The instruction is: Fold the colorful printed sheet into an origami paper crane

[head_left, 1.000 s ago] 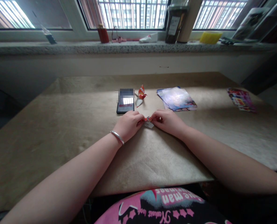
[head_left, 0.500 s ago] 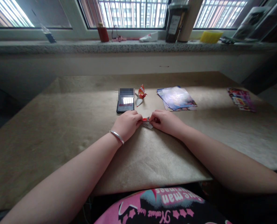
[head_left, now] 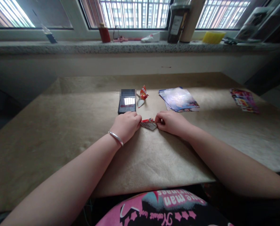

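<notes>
A small piece of folded paper [head_left: 149, 125], red on its far side and pale grey in front, is stretched between my two hands just above the table [head_left: 140, 163]. My left hand [head_left: 127, 125], with a silver bangle at the wrist, pinches its left end. Thumb and forefinger of my right hand [head_left: 170, 122] pinch the right end. Beyond my left hand lies a phone [head_left: 127, 105] with a dark, partly blurred screen. Beside the phone rests a folded red and white paper shape [head_left: 143, 94], its tip pointing up.
A loose stack of purple-blue printed sheets [head_left: 178, 99] lies beyond my right hand. Farther right is a pile of colourful printed paper [head_left: 244, 100]. On the stone windowsill [head_left: 135, 47] stand a red bottle [head_left: 104, 34], a dark jar [head_left: 176, 25] and a yellow sponge-like block [head_left: 213, 37].
My hands have moved slightly apart, the left one leftward and the right one rightward. More of the folded paper's grey front now shows between them.
</notes>
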Action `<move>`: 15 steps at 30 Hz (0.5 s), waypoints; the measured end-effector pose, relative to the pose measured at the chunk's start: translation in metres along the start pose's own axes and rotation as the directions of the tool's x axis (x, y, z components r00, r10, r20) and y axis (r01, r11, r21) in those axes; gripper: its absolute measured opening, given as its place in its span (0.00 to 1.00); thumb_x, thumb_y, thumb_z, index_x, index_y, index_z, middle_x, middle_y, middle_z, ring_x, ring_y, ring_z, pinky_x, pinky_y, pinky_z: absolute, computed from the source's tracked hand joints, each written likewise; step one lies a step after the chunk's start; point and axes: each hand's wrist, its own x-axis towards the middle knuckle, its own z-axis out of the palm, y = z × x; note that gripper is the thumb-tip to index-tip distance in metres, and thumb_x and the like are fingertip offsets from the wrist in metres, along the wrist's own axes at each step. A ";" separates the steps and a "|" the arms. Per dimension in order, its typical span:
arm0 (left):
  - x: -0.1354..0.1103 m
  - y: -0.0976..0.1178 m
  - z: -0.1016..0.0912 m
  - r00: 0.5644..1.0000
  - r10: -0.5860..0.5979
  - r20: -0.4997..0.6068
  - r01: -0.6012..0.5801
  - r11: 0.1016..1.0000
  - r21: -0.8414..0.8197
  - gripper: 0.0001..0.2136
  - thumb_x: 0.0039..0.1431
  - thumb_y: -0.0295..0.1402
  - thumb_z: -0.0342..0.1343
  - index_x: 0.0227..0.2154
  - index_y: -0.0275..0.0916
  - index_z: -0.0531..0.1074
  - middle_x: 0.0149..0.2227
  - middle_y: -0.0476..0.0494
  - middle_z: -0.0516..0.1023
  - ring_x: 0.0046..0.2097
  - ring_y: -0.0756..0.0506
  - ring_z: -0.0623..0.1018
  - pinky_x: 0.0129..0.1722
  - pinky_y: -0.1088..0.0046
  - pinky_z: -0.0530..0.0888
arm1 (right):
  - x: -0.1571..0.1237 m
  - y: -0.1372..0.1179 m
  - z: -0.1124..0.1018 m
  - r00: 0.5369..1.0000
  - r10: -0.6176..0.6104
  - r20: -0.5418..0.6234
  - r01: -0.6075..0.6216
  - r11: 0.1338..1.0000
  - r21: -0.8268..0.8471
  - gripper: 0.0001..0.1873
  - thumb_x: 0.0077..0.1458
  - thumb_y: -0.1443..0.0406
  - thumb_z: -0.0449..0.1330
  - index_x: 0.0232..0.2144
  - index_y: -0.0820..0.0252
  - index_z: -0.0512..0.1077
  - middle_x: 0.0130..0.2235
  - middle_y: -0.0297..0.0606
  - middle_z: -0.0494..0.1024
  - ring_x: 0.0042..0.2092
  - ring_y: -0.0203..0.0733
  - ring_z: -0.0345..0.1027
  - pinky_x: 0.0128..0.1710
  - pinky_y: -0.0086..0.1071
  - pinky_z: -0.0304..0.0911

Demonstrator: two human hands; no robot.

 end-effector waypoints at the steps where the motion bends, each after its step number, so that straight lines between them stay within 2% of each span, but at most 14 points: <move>1: 0.000 0.000 0.000 1.000 0.003 -0.004 -0.003 1.000 0.005 0.06 0.56 0.31 0.51 0.29 0.38 0.72 0.33 0.43 0.75 0.36 0.44 0.74 0.29 0.72 0.67 | -0.001 0.000 0.001 1.000 -0.003 -0.004 0.003 1.000 -0.002 0.06 0.47 0.68 0.55 0.28 0.58 0.72 0.31 0.36 0.76 0.32 0.38 0.67 0.32 0.28 0.57; 8: 0.002 -0.003 0.010 0.998 -0.006 -0.062 -0.002 0.991 -0.135 0.05 0.53 0.30 0.53 0.29 0.39 0.74 0.32 0.45 0.74 0.36 0.45 0.73 0.33 0.72 0.68 | -0.003 0.001 0.003 0.999 -0.029 -0.045 0.030 0.999 0.015 0.05 0.48 0.68 0.55 0.28 0.59 0.71 0.32 0.36 0.73 0.32 0.36 0.66 0.33 0.27 0.57; 12: 0.005 -0.004 0.018 0.992 0.071 -0.107 -0.097 0.962 -0.256 0.08 0.59 0.31 0.51 0.32 0.39 0.75 0.33 0.44 0.74 0.36 0.46 0.71 0.38 0.71 0.69 | -0.001 -0.001 0.005 0.994 -0.086 -0.072 0.085 0.996 -0.011 0.05 0.51 0.67 0.56 0.28 0.59 0.72 0.31 0.37 0.73 0.34 0.38 0.66 0.35 0.29 0.57; 15: 0.008 -0.003 0.022 0.989 0.083 -0.120 -0.117 0.943 -0.311 0.07 0.58 0.30 0.52 0.31 0.37 0.75 0.33 0.43 0.74 0.36 0.46 0.71 0.38 0.71 0.69 | 0.001 -0.003 0.007 0.989 -0.126 -0.079 0.127 0.992 0.008 0.07 0.53 0.64 0.56 0.31 0.59 0.73 0.32 0.37 0.74 0.35 0.38 0.65 0.36 0.29 0.57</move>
